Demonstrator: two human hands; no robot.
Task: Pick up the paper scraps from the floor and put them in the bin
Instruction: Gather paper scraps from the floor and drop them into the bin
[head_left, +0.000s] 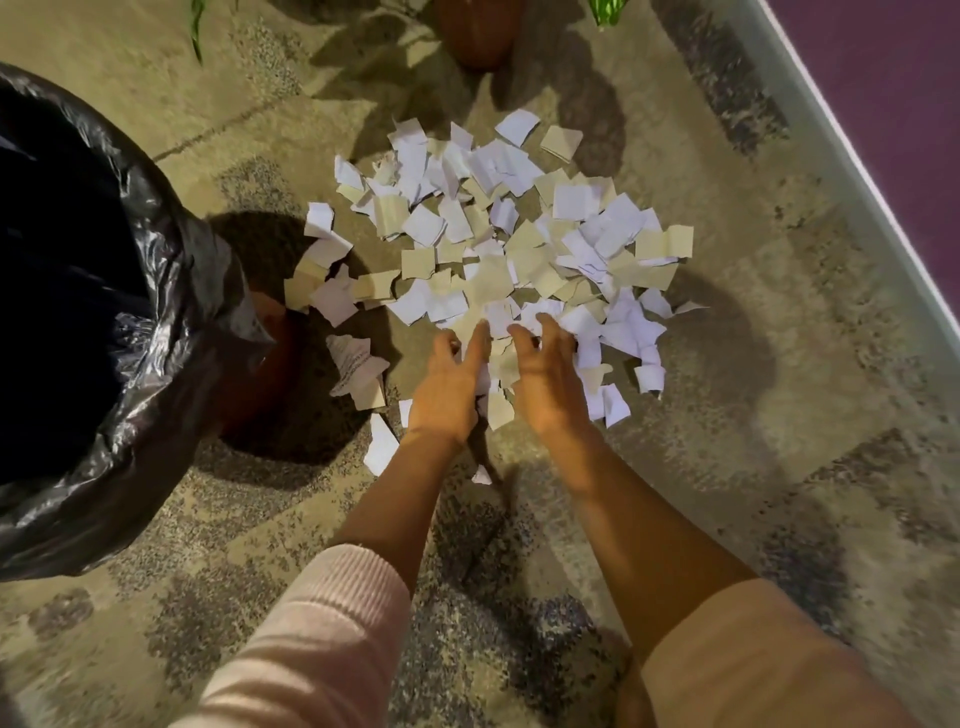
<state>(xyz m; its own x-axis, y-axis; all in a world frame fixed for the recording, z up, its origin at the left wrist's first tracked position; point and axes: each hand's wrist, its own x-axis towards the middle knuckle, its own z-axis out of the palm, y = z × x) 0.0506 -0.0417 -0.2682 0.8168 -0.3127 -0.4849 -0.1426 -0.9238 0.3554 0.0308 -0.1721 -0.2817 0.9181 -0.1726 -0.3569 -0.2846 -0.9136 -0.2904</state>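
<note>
Fingers (480, 338) of our left hand (447, 384) lie fairly straight and close together, thumb held apart, pressing sideways into the paper scraps (519, 234). Our right hand (545, 384) faces it, its fingers (519, 332) spread and curled claw-like over a clutch of scraps. Several pieces sit trapped between the two palms. We judge the hands are set like this to rake a double handful together, which suits loose paper better than picking single pieces.

The scraps, white and buff, lie in one broad heap on the carpet (779, 395) to the right of the bin (171, 291). The nearest few lie against its reddish base, and our hands work the edge of the heap that is right of the bin and closest to us. Keeping the bin just beside the heap makes each carry short.

A black liner (104, 467) is folded over the bin's rim, and its mouth gapes towards us. Inside it is too dark to tell whether any paper is in there. With so much on the floor, we reckon the job is at an early stage.

A brown pot (480, 36) stands beyond the heap, well apart from the bin.
</note>
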